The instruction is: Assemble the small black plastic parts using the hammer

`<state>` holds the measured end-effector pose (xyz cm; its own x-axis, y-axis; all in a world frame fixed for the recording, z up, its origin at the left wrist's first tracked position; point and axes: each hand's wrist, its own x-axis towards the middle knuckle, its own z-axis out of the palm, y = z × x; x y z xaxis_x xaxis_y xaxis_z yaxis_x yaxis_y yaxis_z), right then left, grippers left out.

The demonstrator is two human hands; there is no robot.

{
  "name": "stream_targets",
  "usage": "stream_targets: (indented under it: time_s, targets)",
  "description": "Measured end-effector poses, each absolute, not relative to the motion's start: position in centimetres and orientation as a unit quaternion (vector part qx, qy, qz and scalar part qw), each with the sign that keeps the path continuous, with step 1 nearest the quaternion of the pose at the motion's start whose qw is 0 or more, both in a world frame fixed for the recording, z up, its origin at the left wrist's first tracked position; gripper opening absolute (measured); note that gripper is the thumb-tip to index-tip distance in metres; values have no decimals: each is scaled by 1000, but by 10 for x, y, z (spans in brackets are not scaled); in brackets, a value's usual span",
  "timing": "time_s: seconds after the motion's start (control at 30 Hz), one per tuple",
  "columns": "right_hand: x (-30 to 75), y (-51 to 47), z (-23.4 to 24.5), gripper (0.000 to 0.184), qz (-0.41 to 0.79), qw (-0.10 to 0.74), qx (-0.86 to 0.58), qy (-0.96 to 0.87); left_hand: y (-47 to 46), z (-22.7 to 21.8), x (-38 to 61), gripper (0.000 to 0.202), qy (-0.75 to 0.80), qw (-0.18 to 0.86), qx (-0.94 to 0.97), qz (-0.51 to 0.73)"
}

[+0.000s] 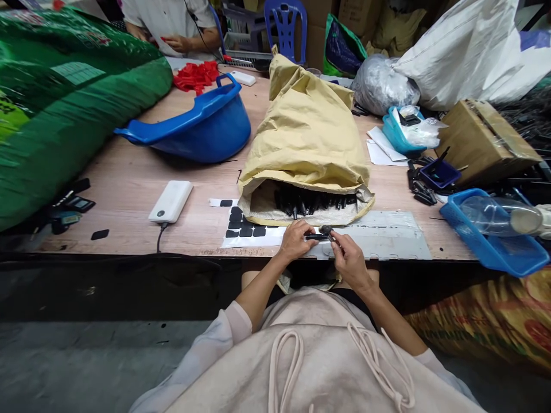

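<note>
Drawstring garment (322, 367) lay nearest | lettering (451, 332) on red-yellow sack (495, 312) was too blurred to read | forearms (264, 287) reached forward; left hand (297, 240) pinched black rod (316, 236), right hand (350, 261) gripped dark round-headed piece (326, 229), before open paper bag (310, 143)

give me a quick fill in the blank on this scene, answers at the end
1. The left hand holds a slim piece coloured ____.
2. In the picture, the cardboard box lies to the ____ of the tan sack.
3. The sack's near end is ____, showing dark pieces inside.
4. The large basin is coloured ____.

Missing words: black; right; open; blue.
</note>
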<state>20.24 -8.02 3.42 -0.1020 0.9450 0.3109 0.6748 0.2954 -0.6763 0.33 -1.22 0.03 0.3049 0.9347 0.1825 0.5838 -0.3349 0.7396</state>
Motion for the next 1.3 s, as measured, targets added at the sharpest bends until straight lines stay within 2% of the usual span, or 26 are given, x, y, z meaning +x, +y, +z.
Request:
stream_targets:
  time_s: [0.43, 0.87, 1.0, 1.17, 1.3]
  targets:
    - [187, -81, 35, 40, 139, 279, -570, -760, -12, 1, 9, 21, 533, 299, 727, 313]
    - [201, -83, 38, 39, 134, 316, -589, -731, -14, 5, 10, 21, 533, 295, 724, 322]
    - [220, -64, 43, 40, 63, 321, -614, -719, -13, 5, 8, 22, 526, 288, 735, 317]
    - [250, -32, 26, 40, -59, 229, -661, -712, -12, 2, 7, 20, 513, 280, 742, 328]
    - [255, -24, 7, 39, -113, 202, -652, -722, -13, 1, 7, 19, 513, 275, 747, 322]
